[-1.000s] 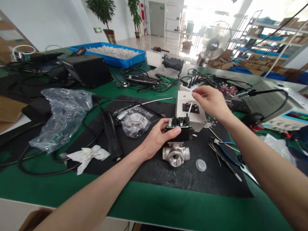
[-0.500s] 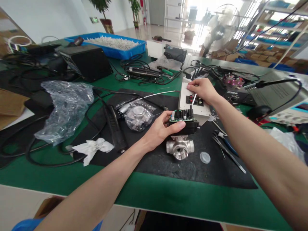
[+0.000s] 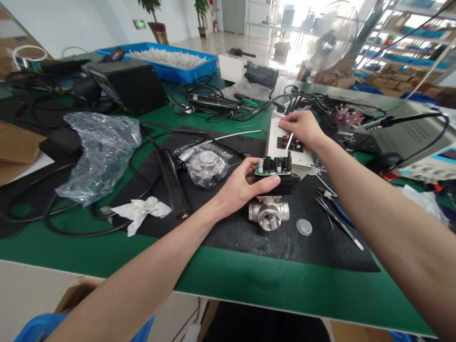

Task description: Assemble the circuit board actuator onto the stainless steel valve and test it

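Note:
My left hand [image 3: 245, 186] is closed around the black housing of a valve actuator [image 3: 281, 185], thumb across its front. A green circuit board [image 3: 273, 172] with black and white components sits on top of the housing. Below it is a steel valve body [image 3: 269, 213] with several threaded ports. My right hand [image 3: 304, 129] reaches to a pale control box [image 3: 276, 137], its fingertips bunched at the upper left of the box. What they grip, if anything, is hidden. A white cable [image 3: 289, 141] runs from under that hand towards the board. Red switches [image 3: 285, 141] show beside it.
Tweezers [image 3: 342, 228], blue-handled pliers [image 3: 342, 209] and a clear plastic cap [image 3: 304, 227] lie right of the valve. To the left are a bagged valve [image 3: 206, 167], a black handheld tool [image 3: 173, 183], crumpled tissue [image 3: 140, 211] and plastic wrap [image 3: 103, 152]. Cables cross the back.
The view has shifted slightly, so everything sits a little differently in the picture. Both hands keep the same places, on the actuator and at the control box.

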Demonstrator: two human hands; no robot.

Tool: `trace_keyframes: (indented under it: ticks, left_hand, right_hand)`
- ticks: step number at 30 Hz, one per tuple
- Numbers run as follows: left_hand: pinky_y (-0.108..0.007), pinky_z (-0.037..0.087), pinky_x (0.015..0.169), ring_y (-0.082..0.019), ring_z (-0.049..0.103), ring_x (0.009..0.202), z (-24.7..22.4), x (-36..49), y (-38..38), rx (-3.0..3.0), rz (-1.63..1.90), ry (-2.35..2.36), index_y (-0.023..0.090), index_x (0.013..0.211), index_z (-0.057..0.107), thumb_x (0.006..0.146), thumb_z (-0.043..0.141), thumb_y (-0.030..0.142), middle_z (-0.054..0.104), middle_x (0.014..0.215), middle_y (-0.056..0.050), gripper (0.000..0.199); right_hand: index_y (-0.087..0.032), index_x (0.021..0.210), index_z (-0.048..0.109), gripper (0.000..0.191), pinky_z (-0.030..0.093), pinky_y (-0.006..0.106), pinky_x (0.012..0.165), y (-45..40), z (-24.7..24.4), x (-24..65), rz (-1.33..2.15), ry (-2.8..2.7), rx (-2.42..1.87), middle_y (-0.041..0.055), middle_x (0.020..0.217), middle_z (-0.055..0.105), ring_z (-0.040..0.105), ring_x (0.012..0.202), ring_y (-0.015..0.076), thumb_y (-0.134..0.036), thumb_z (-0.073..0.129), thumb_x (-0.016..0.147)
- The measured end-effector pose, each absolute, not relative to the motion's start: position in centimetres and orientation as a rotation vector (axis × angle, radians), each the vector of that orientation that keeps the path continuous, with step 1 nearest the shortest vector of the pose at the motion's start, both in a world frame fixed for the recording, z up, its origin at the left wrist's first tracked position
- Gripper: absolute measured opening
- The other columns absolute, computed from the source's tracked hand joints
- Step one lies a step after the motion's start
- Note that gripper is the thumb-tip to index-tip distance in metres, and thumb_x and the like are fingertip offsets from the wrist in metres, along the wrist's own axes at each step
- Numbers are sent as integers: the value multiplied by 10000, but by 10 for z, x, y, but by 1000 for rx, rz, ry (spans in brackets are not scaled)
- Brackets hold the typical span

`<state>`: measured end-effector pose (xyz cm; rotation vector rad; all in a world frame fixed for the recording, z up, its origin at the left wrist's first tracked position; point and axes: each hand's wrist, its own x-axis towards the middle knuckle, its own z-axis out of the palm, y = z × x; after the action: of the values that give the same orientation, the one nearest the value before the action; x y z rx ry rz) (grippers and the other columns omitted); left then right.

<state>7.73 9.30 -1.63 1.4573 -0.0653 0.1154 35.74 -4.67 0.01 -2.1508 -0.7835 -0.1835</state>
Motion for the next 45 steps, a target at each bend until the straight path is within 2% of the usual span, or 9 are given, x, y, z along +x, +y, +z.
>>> trace_keyframes:
  ticks: [5, 9, 15, 19, 26, 31, 36, 45]
  left_hand:
    - [-359, 521, 970, -262, 684, 1127, -9, 71, 90, 1520, 103, -115, 207, 1358, 503, 807, 881, 527, 688, 1254, -92, 741]
    - [-355, 529, 966, -264, 690, 1132, -9, 70, 88, 1525, 99, -133, 217, 1369, 491, 809, 884, 513, 684, 1277, -97, 746]
    - [-352, 530, 953, -254, 684, 1106, -11, 71, 87, 1526, 124, -131, 206, 1348, 498, 813, 876, 530, 684, 1278, -101, 731]
    - [-345, 530, 946, -251, 679, 1107, -12, 71, 88, 1519, 133, -129, 191, 1350, 489, 818, 874, 529, 688, 1261, -106, 739]
    - [-351, 532, 977, -249, 687, 1118, -13, 71, 87, 1510, 131, -131, 204, 1357, 490, 823, 879, 515, 681, 1288, -98, 731]
    - [-364, 530, 995, -264, 687, 1147, -14, 70, 86, 1503, 136, -123, 218, 1355, 505, 807, 892, 500, 677, 1319, -100, 728]
    - [-363, 526, 995, -266, 685, 1155, -14, 69, 86, 1508, 134, -133, 221, 1363, 501, 796, 904, 495, 672, 1328, -102, 747]
    - [-350, 518, 970, -245, 676, 1128, -15, 70, 86, 1492, 148, -132, 204, 1348, 498, 816, 891, 503, 676, 1296, -99, 726]
  right_hand:
    - [-152, 907, 824, 207, 585, 485, 867, -48, 4, 353, -174, -799, -2167, 69, 758, 746, 680, 732, 253, -350, 787, 861]
    - [-154, 928, 828, 208, 583, 469, 871, -48, 7, 348, -176, -800, -2176, 73, 823, 769, 705, 789, 263, -333, 794, 829]
    - [-135, 931, 842, 215, 570, 446, 813, -49, 7, 348, -186, -803, -2166, 70, 779, 754, 686, 717, 239, -304, 782, 813]
    - [-150, 905, 838, 195, 562, 441, 831, -50, 7, 348, -209, -813, -2161, 60, 794, 761, 676, 725, 225, -303, 779, 801]
    - [-162, 897, 829, 193, 568, 456, 849, -51, 8, 345, -215, -825, -2176, 68, 800, 762, 693, 801, 267, -324, 771, 810]
    - [-156, 915, 828, 208, 581, 470, 840, -50, 8, 346, -196, -821, -2204, 71, 754, 744, 681, 760, 266, -338, 763, 839]
    - [-151, 886, 813, 190, 572, 474, 886, -48, 11, 345, -213, -812, -2229, 86, 793, 754, 688, 816, 277, -332, 764, 852]
    - [-152, 926, 836, 152, 549, 462, 849, -50, 6, 348, -200, -812, -2181, 48, 732, 718, 671, 726, 243, -264, 794, 833]
